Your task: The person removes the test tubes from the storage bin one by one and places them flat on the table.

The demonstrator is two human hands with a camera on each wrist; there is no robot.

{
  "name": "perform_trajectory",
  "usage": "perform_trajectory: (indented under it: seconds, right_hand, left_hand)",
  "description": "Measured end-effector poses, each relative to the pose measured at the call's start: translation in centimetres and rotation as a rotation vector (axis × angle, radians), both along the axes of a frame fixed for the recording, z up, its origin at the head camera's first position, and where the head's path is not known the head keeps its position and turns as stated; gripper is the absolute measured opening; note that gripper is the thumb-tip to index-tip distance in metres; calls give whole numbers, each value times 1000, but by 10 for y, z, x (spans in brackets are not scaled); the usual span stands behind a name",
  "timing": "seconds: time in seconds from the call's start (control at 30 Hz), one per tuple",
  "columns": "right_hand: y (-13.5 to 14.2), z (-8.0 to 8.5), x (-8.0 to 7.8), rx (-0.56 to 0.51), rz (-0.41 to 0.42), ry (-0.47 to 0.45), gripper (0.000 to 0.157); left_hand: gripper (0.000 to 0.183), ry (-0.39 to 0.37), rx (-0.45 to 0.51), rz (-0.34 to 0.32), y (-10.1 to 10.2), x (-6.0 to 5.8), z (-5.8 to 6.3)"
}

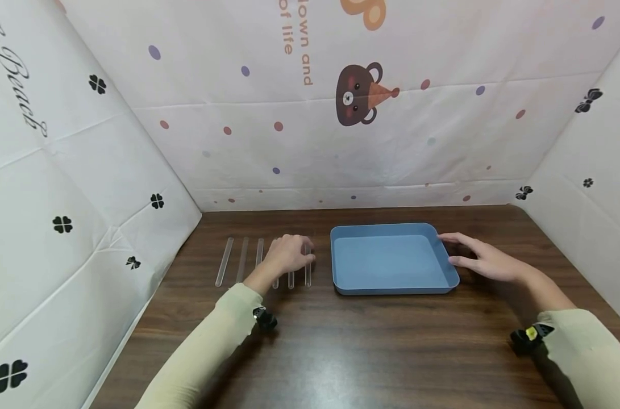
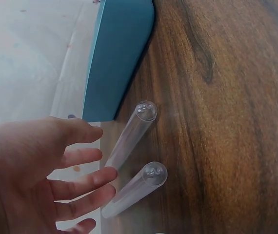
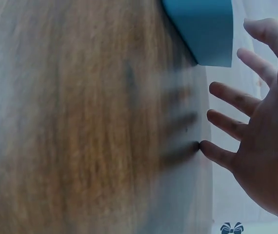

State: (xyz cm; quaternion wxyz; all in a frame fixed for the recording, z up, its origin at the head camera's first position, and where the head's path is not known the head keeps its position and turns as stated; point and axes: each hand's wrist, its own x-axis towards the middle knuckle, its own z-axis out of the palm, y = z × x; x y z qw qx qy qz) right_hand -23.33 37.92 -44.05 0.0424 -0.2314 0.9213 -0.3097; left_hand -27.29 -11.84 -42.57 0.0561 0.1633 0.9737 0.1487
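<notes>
Several clear plastic test tubes [image 1: 224, 262] lie in a row on the left part of the table. Over the right end of that row is my left hand [image 1: 287, 254], palm down, its fingers loosely bent and hiding parts of some tubes. In the left wrist view those fingers stay apart near two tubes, the upper tube [image 2: 133, 135] and the lower tube [image 2: 138, 190]; contact cannot be told. A shallow blue tray [image 1: 391, 258] stands right of the tubes. Beside its right rim my right hand [image 1: 486, 261] spreads its fingers, the fingertips at or very near the edge.
A dark wooden table [image 1: 340, 352] carries everything. White printed cloth [image 1: 310, 147] rises behind it and along both sides. Dark wrist-worn devices [image 1: 265, 318] sit at both cuffs.
</notes>
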Motion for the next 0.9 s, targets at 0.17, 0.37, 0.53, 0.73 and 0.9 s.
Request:
perform_trajectory:
  seconds: [0.17, 0.37, 0.53, 0.73, 0.9]
  right_hand:
    - [-4, 7, -1, 43, -31, 3, 55]
    - [-8, 11, 0, 44, -47, -20, 48]
    - [-6, 10, 3, 49, -86, -15, 47]
    - [-4, 11, 4, 80, -115, 22, 46]
    - [0, 13, 4, 66, -134, 22, 45]
  left_hand:
    - [33, 7, -2, 5, -2, 0, 3]
    - [33, 5, -3, -3, -5, 0, 2]
    - [33, 15, 17, -13, -6, 0, 0]
    - [30, 57, 25, -20, -11, 2, 1]
    - [28, 79, 51, -30, -19, 7, 8]
